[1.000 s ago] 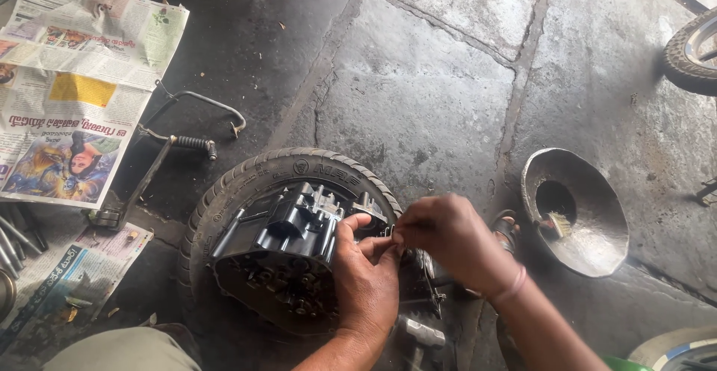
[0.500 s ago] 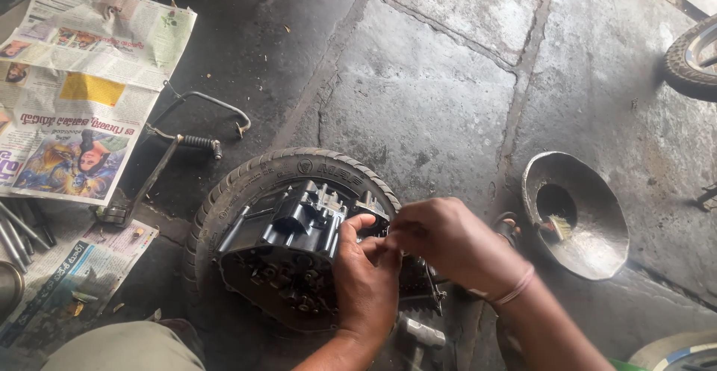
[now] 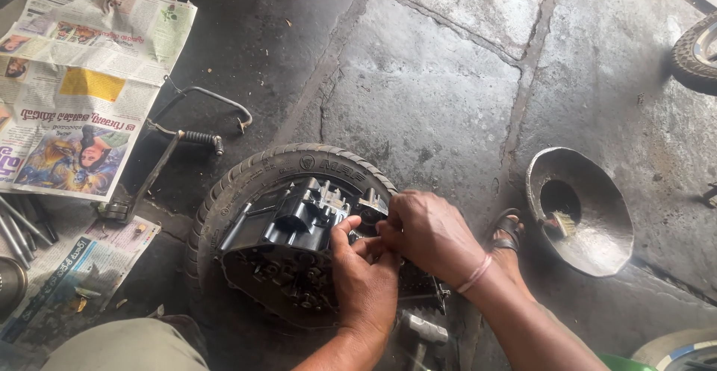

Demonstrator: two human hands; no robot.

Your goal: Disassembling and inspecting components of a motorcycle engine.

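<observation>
A dark, greasy engine block point(image 3: 287, 248) rests inside a small black tyre point(image 3: 246, 181) lying flat on the stone floor. My left hand point(image 3: 362, 281) presses on the block's right end, thumb raised against a metal fitting point(image 3: 370, 208). My right hand point(image 3: 429, 237) comes in from the right with its fingers pinched together at the same spot, touching my left fingers. What the fingertips pinch is hidden. A pale thread band circles my right wrist.
Newspaper sheets point(image 3: 82, 87) lie at the left with metal rods point(image 3: 19, 225) beside them. A kick-start lever point(image 3: 160, 169) and bent wire rod point(image 3: 213, 102) lie by the tyre. A dented metal bowl point(image 3: 590, 229) holding a brush sits at the right, a wheel point(image 3: 694, 54) at far right.
The view has shifted slightly. Both hands stay at the right end of the engine block, with small finger movements only.
</observation>
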